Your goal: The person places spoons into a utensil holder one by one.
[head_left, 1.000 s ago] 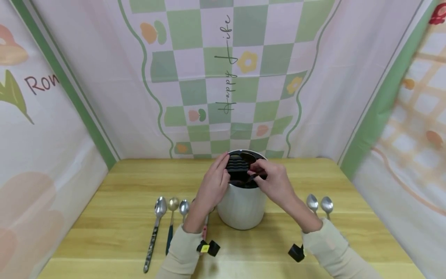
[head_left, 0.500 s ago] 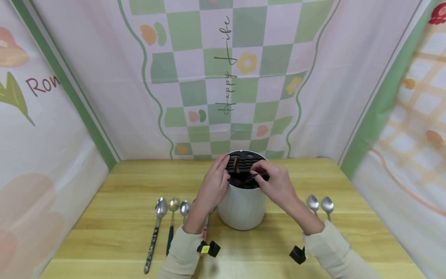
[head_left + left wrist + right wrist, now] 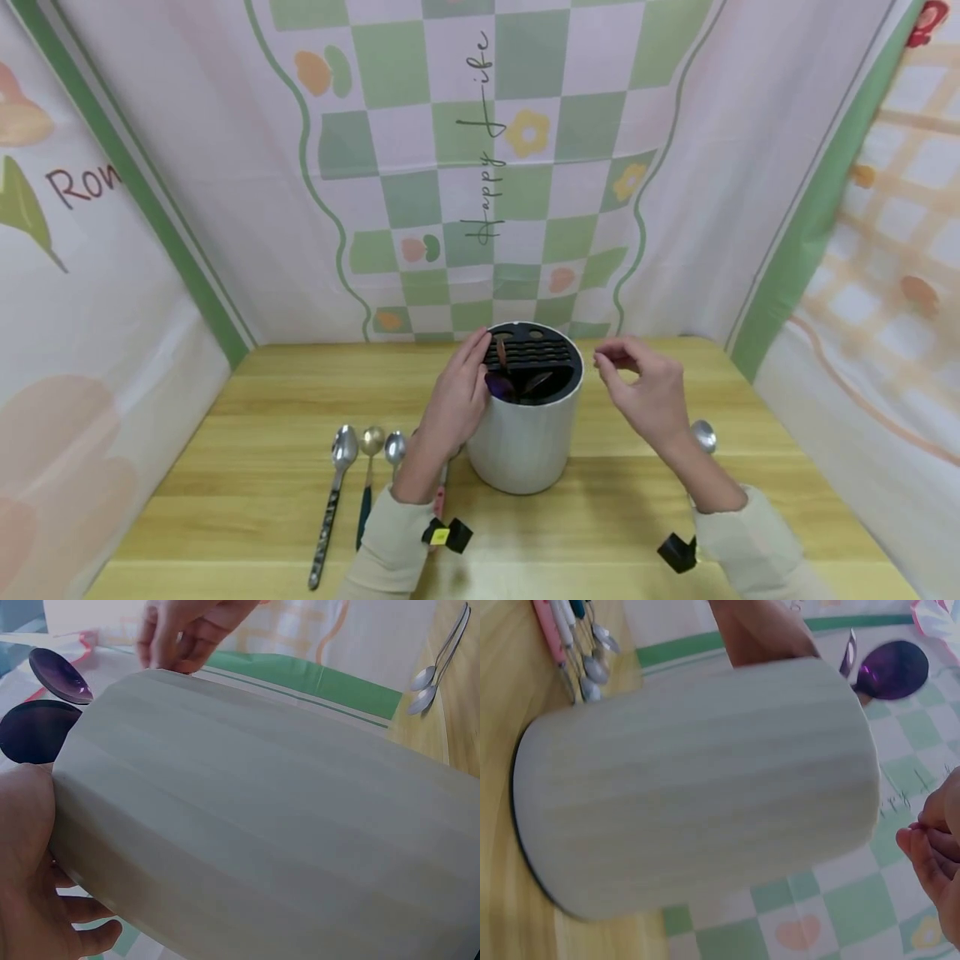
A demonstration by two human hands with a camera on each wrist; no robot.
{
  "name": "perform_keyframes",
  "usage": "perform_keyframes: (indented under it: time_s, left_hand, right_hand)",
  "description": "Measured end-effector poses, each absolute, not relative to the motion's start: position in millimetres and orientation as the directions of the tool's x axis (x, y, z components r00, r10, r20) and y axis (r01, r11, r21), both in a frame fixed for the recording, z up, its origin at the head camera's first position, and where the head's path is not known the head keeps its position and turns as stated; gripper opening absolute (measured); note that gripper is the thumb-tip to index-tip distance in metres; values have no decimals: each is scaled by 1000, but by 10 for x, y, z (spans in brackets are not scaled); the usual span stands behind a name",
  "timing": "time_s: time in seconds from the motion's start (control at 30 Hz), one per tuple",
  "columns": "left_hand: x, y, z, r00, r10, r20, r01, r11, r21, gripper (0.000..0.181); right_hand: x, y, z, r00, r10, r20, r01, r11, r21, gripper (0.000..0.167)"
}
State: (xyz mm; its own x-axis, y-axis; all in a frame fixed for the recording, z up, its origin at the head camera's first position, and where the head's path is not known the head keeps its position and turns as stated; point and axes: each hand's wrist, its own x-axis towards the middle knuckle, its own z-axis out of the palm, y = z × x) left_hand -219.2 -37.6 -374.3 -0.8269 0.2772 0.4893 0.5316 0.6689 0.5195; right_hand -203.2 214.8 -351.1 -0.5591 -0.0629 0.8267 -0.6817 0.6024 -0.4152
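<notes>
Spoons [image 3: 894,670] leaning in the white holder [image 3: 519,450] on the tabletop [image 3: 247,467] could shift and knock together if the left hand [image 3: 459,390], its fingers fairly straight against the side, jostled it. Unlike half a second ago, the right hand [image 3: 651,387] hovers outside the opening, fingers pressed together at their tips, seemingly empty.

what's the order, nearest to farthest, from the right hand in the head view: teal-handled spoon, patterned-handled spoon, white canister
From the right hand:
1. White canister: just left of it
2. Teal-handled spoon: left, past the canister
3. Patterned-handled spoon: leftmost of the spoons
</notes>
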Motion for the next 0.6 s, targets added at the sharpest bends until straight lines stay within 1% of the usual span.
perform_keyframes:
  time_s: [0.1,0.2,0.4,0.5,0.6]
  left_hand:
    - [-2193,-379,-3744,-824,276,494,534,668,518,46]
    - [-2187,-380,-3733,-825,274,493,533,668,519,46]
    - [-2187,-387,-3734,-834,276,478,524,667,529,47]
    - [-2193,-386,-3736,-834,280,476,526,666,529,47]
    - [-2190,-385,-3734,-839,280,467,520,666,535,47]
  right_hand:
    - [-2041,2262,-3556,-599,-53,799,-653,610,-449,13]
    - [-2042,2370,-3603,-652,-49,757,-595,651,-471,13]
    - [-2000,2567,-3711,-797,-27,603,-418,745,-519,9]
    - [-1978,2670,-3770,-851,-35,524,-353,777,-522,9]
    - [-1955,2784,-3834,-897,-48,439,-295,804,-516,13]
